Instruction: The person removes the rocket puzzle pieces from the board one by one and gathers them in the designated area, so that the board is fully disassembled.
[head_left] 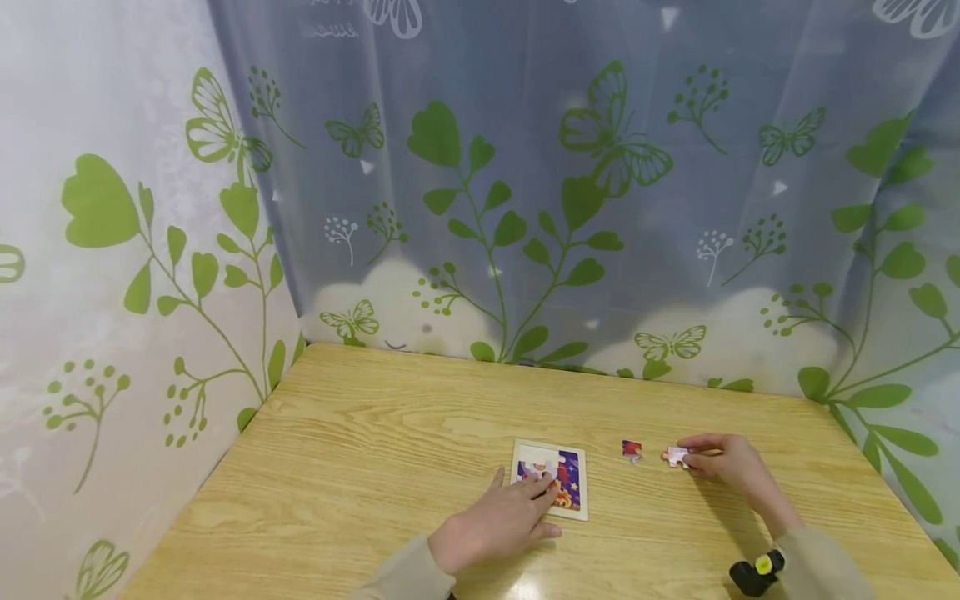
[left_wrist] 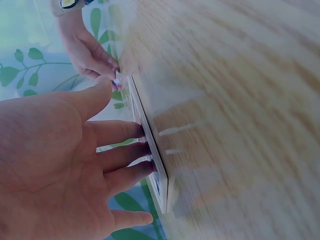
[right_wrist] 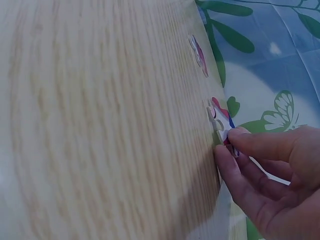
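A square jigsaw puzzle board (head_left: 551, 515) with a pale frame lies on the wooden table, its purple picture partly filled and a pale gap at the upper left. My left hand (head_left: 504, 515) rests on it, fingertips on the picture and fingers straight, covering its lower left part. Off to the right, my right hand (head_left: 731, 467) pinches a white, red and blue puzzle piece (right_wrist: 223, 122) between thumb and fingers, close over the tabletop. Between the board and that hand lies a loose piece (head_left: 632, 449), red with some purple.
The wooden table (head_left: 360, 433) runs back to a blue curtain (head_left: 465, 250) printed with green leaves and butterflies. A pale curtain (head_left: 150, 333) borders the left side. A black strap with a small device (head_left: 757, 573) sits at the right wrist.
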